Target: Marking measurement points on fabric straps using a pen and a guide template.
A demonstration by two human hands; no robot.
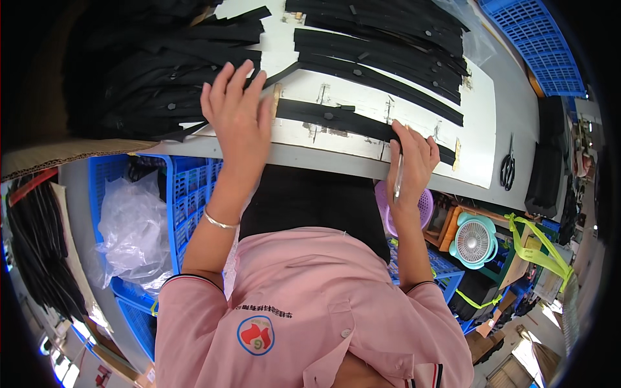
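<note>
A black fabric strip lies across a white board marked with short dark lines. My left hand is over the strip's left end, fingers stretched out and a little apart, beside the dark pile of strips. My right hand has its fingertips on the strip near its right end. A slim silvery pen is tucked in that hand, pointing back toward me. What lies under my left palm is hidden.
More black strips lie in rows farther up the board. A large heap of black strips covers the left side. Black-handled scissors lie at the right, near a blue basket. Below the table edge stand a blue crate and a turquoise fan.
</note>
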